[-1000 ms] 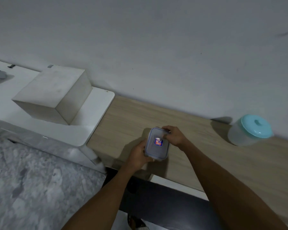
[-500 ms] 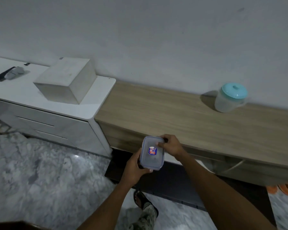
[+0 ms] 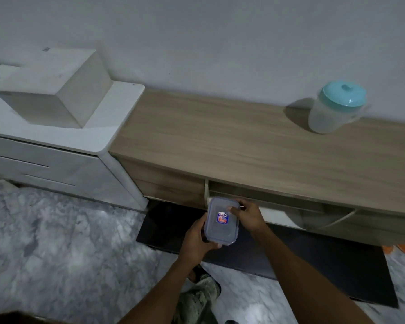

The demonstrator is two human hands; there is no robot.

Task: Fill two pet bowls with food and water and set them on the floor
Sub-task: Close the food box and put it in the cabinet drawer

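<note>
Plastic, clear and blue-rimmed, the lidded food container (image 3: pixel 221 222) hung in the air just in front of the wooden desk (image 3: pixel 220 141), its long axis running near to far. The left hand (image 3: pixel 195 239) gripped its left, near side with curled fingers, while the right hand (image 3: pixel 248 216) pinched the lid's far right rim, fingers (image 3: pixel 230 208) closed on that edge. Any opening would probably start there, and the teal-lidded pitcher (image 3: pixel 332 111) stood far right, nearer the right hand.

My left grip (image 3: pixel 197 239) and right grip (image 3: pixel 248 216) hold the clear lidded container (image 3: pixel 221 230) level; the teal-lidded jug (image 3: pixel 332 113) stands upright on the bench (image 3: pixel 220 141).
</note>
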